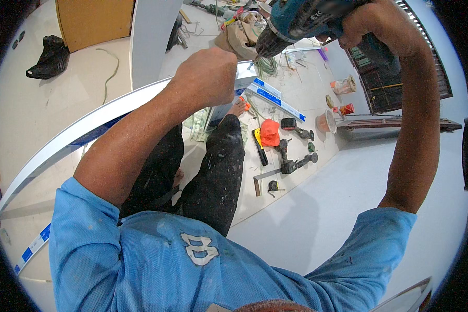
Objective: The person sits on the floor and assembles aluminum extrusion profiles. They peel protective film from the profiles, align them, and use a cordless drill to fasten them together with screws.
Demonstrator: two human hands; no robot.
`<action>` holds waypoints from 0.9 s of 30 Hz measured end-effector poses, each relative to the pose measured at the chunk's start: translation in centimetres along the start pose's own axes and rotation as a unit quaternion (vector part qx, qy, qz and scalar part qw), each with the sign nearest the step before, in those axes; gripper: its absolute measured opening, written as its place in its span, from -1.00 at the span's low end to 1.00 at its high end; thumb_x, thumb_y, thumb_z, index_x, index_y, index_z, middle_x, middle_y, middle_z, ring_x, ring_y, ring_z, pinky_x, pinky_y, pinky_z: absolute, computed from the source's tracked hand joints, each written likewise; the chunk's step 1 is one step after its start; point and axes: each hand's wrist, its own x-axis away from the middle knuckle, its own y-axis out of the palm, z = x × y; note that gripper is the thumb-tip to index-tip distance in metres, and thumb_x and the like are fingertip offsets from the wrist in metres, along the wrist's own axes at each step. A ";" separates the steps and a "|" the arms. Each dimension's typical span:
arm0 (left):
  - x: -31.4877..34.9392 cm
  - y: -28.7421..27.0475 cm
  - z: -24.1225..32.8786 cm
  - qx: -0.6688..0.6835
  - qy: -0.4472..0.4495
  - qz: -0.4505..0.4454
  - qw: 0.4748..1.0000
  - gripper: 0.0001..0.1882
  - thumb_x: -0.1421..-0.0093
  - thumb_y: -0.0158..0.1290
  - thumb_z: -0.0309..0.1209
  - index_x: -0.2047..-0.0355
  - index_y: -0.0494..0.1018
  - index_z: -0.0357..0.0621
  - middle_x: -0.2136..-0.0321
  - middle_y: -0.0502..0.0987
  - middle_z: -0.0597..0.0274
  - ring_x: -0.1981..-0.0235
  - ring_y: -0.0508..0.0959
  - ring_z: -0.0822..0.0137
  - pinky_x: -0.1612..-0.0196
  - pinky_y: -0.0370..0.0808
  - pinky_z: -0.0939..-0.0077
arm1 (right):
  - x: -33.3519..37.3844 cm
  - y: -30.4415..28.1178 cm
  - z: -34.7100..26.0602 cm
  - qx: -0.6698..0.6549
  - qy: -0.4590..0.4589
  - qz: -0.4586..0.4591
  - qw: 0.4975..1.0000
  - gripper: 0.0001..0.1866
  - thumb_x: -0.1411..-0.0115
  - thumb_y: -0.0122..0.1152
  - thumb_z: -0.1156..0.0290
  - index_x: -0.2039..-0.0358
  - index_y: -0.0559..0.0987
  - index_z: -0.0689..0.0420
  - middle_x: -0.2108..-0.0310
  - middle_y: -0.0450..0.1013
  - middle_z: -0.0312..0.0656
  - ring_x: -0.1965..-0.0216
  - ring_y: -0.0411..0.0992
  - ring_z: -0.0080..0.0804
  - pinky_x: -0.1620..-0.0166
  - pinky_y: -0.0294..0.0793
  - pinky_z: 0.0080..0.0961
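My right hand (382,26) grips a blue-green cordless drill (307,21), raised at the upper right. The drill's tip points down at a small screw (251,65) at the end of a long white profile (114,101). Around the profile, close to that end, my left hand (208,75) is closed, its fingertips hidden from this side. From there the profile runs down toward the far left, passing under my left forearm. I cannot tell whether the bit is seated in the screw.
On the tiled floor right of my legs lie a black cordless tool (288,158), a red cloth (270,132), a yellow-black hand tool (259,147) and a tape measure (273,185). Blue-labelled white strips (278,99) lie beyond. Buckets (326,122) stand by the right wall.
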 end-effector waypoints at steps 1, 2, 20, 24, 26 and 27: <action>-0.1 0.0 0.2 0.005 -0.001 -0.007 1.000 -0.86 0.07 0.35 -0.54 0.45 0.73 -0.35 0.47 0.70 -0.23 0.39 0.79 -0.06 0.26 0.76 0.10 | -0.7 -0.3 0.7 0.016 0.003 -0.005 1.000 -0.25 0.37 0.51 0.60 -0.02 0.65 0.30 0.15 0.69 0.06 0.21 0.67 -0.14 0.03 0.69 -0.18; -0.1 0.0 0.4 0.009 -0.001 -0.015 1.000 -0.86 0.06 0.35 -0.54 0.45 0.73 -0.35 0.46 0.70 -0.22 0.39 0.79 -0.06 0.26 0.76 0.10 | -0.8 -0.3 0.8 0.030 0.020 -0.005 0.999 -0.25 0.36 0.50 0.60 -0.02 0.65 0.30 0.15 0.69 0.06 0.20 0.67 -0.15 0.01 0.68 -0.17; 0.2 -0.2 -0.2 0.004 0.005 0.005 1.000 -0.80 0.09 0.33 -0.50 0.40 0.73 -0.34 0.41 0.70 -0.27 0.33 0.77 -0.17 0.14 0.75 0.05 | 0.2 0.8 -4.5 0.292 -0.060 -0.118 0.947 -0.37 0.08 0.67 0.45 -0.09 0.73 0.13 0.01 0.72 -0.05 -0.01 0.68 -0.13 -0.21 0.60 -0.16; 0.1 -0.2 -0.1 0.003 -0.009 -0.010 1.000 -0.80 0.09 0.32 -0.51 0.41 0.73 -0.34 0.42 0.70 -0.25 0.37 0.77 -0.15 0.17 0.75 0.06 | 0.1 0.9 -4.1 0.289 -0.057 -0.111 0.949 -0.37 0.08 0.67 0.45 -0.09 0.73 0.13 0.01 0.72 -0.05 0.00 0.68 -0.13 -0.21 0.60 -0.16; 0.1 -0.2 0.0 0.005 -0.005 -0.008 1.000 -0.81 0.09 0.32 -0.52 0.42 0.73 -0.35 0.43 0.70 -0.24 0.38 0.77 -0.14 0.18 0.75 0.07 | 0.1 0.9 -3.9 0.285 -0.058 -0.110 0.950 -0.37 0.08 0.67 0.45 -0.09 0.73 0.13 0.01 0.72 -0.05 0.00 0.68 -0.13 -0.21 0.60 -0.16; 0.1 -0.1 0.0 0.005 -0.004 -0.007 1.000 -0.81 0.09 0.32 -0.52 0.43 0.73 -0.36 0.43 0.70 -0.24 0.39 0.77 -0.13 0.18 0.75 0.08 | 0.0 0.9 -3.9 0.285 -0.059 -0.108 0.951 -0.37 0.08 0.67 0.45 -0.09 0.73 0.13 0.01 0.72 -0.05 0.00 0.68 -0.13 -0.20 0.60 -0.16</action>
